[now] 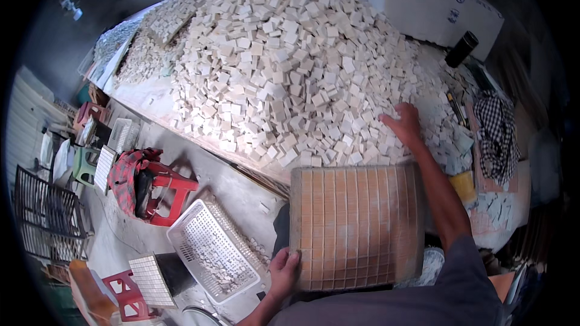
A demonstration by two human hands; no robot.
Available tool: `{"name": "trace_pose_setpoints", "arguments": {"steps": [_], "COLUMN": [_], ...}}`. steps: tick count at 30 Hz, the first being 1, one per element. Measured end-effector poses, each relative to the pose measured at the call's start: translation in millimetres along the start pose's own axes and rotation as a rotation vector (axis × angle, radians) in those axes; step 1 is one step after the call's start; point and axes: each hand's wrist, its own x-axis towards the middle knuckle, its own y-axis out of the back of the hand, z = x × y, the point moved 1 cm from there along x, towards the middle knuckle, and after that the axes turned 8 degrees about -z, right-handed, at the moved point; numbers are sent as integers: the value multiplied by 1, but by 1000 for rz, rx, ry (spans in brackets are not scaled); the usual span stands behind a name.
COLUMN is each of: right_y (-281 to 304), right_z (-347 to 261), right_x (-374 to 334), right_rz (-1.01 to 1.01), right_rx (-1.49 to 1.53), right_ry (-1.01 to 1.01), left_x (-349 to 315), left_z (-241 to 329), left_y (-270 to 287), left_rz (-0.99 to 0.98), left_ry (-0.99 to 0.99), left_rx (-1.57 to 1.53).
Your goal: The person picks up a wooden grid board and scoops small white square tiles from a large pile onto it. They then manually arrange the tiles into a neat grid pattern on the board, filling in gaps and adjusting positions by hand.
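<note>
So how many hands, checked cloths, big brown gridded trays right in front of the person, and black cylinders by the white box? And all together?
Hands: 2 (left hand, right hand)
Checked cloths: 2 (black-and-white cloth, red-and-black cloth)
Brown gridded tray: 1
Black cylinder: 1
Total: 6

Two hands (284, 268) (406, 125), one gridded tray (353, 226), countless pale tiles (290, 72).

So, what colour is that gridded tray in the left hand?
The gridded tray is mostly orange-brown with paler gridding, seen best in the head view.
</note>
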Motion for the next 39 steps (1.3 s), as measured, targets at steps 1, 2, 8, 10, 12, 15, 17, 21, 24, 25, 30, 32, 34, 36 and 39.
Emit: {"name": "trace_pose_setpoints", "arguments": {"steps": [1, 2, 8, 10, 12, 15, 17, 21, 24, 25, 30, 32, 34, 36, 39], "right_y": [1, 1, 13, 40, 73, 84, 86, 79, 64, 54, 25, 25, 26, 26, 27], "right_z": [1, 2, -12, -25, -44, -81, -108, -155, -182, -192, -182, -173, -165, -161, -136], "right_x": [-1, -4, -49, -60, -75, -60, -16, 129, 218, 232, 253, 240, 209, 175, 126], "right_rz": [4, 4, 100, -200, -481, -632, -326, 186, 296, 255, 230, 193, 193, 168, 123], "right_rx": [29, 47, 253, 292, 155, -88, 88, -37, -162, -178, -153, -184, -273, -88, -94], "right_ry": [9, 15, 183, 164, 201, 267, 271, 614, 526, 459, 414, 470, 465, 490, 567], "left_x": [-1, -2, -5, -7, -6, -4, -3, -8, -9, -8, -11, -12, -14, -15, -12], "left_z": [-6, -8, -5, -8, -11, -3, -5, -11, -9, -15, -14, -9, -11, -6, -13], "left_y": [5, 6, -3, -2, 0, 0, -3, -1, -11, -14, -16, -13, -16, -19, -17], "left_rz": [17, 29, 28, 43, 23, 32, 48, 92, 112, 115, 81, 75, 92, 90, 69], "left_ry": [5, 17, 45, 42, 44, 69, 87, 85, 110, 63, 117, 123, 69, 96, 98], "left_rx": [38, 69, -1, 10, 0, 11, -1, -11, -5, -34, -18, 72, 67, 7, -74]}}
